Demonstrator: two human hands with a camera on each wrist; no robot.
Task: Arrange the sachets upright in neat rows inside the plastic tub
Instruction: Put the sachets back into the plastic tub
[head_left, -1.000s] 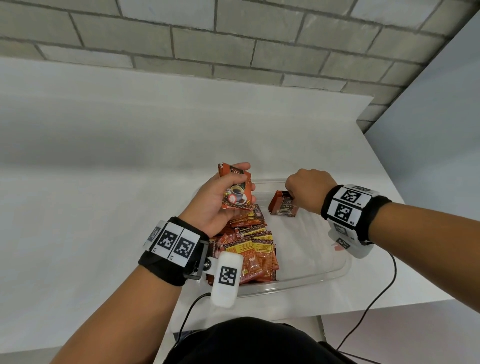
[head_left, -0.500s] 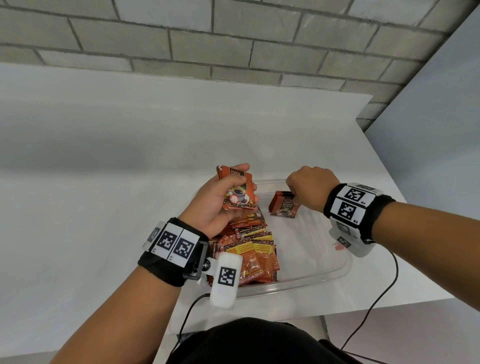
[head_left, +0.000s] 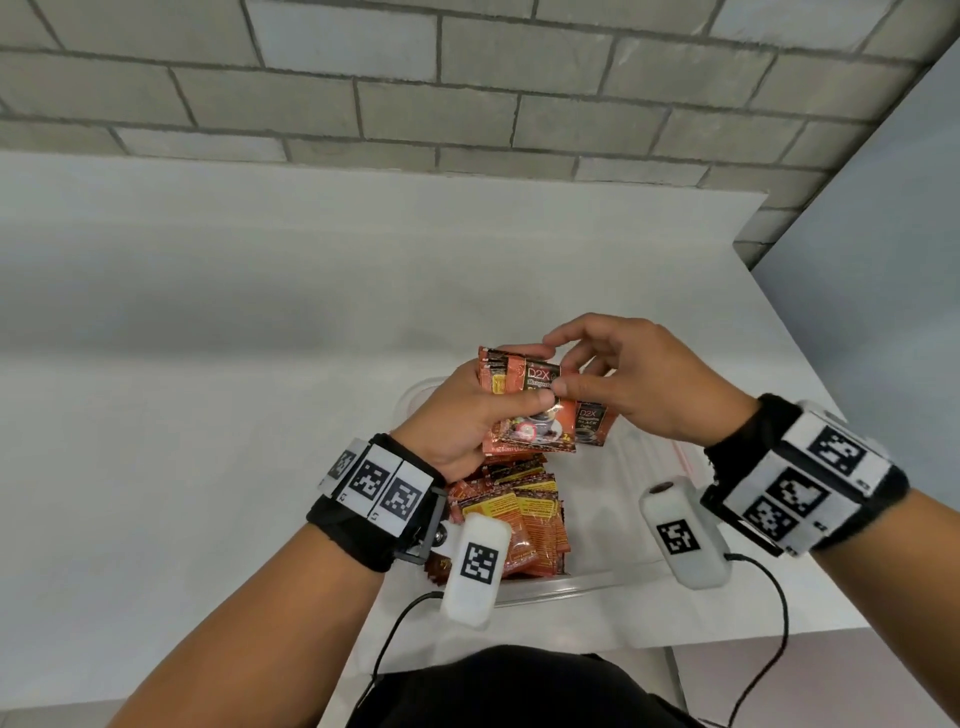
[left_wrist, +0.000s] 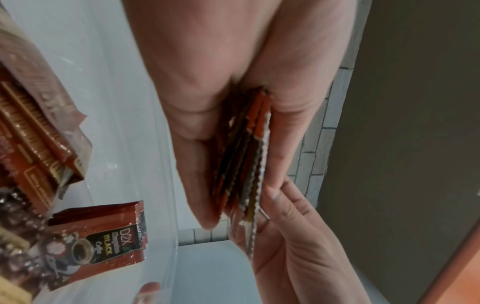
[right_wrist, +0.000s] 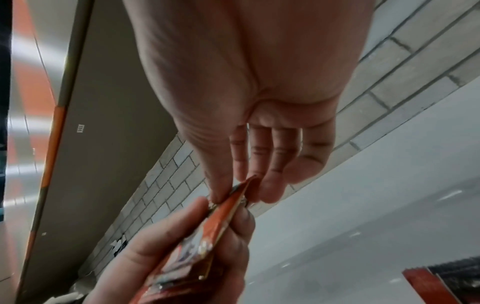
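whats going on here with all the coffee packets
A person is sorting coffee sachets into a clear tub. The left hand holds a small stack above the tub, and the right hand pinches the top edge of the stack's front sachet. A few sachets stand at the far end; a loose pile lies at the near end.

The clear plastic tub (head_left: 613, 577) has bare floor on its right half; loose orange-and-yellow sachets (head_left: 519, 514) crowd its left side.
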